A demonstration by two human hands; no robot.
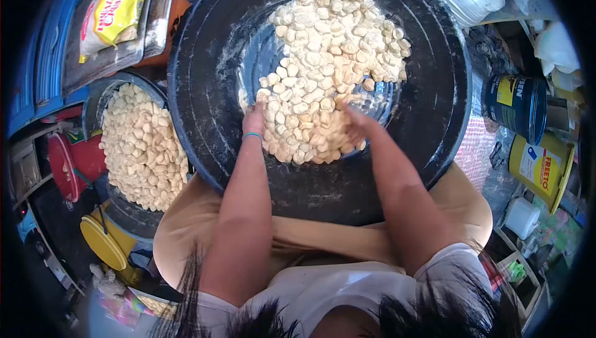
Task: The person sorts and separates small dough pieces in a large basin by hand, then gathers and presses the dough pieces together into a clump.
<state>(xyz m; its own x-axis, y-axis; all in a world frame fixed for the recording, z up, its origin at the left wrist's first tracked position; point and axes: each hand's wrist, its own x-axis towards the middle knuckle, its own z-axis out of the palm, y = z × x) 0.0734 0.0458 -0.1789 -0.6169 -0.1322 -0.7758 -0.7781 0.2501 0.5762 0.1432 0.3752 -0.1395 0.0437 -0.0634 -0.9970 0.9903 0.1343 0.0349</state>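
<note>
In front of me is a wide black basin [428, 58] dusted with pale flour or powder. A broad heap of small, round, cream-coloured dough-like pieces [310, 90] covers much of its bottom. At the heap's left edge, my left hand [254, 119] touches the pieces, fingers stretched and partly hidden among them; a teal band circles its wrist. My right hand [359, 124] is at the heap's lower right side. Its fingers look spread against the pieces, somewhat blurred, and I see nothing gripped in either hand.
Left of the basin stands a smaller dark tub [93, 93] heaped with similar pieces. A yellow bread crumbs packet [115, 12] lies on a tray above it. Red [65, 167] and yellow [104, 242] buckets are nearby. A dark pail [518, 107] and a yellow tub [541, 170] stand right.
</note>
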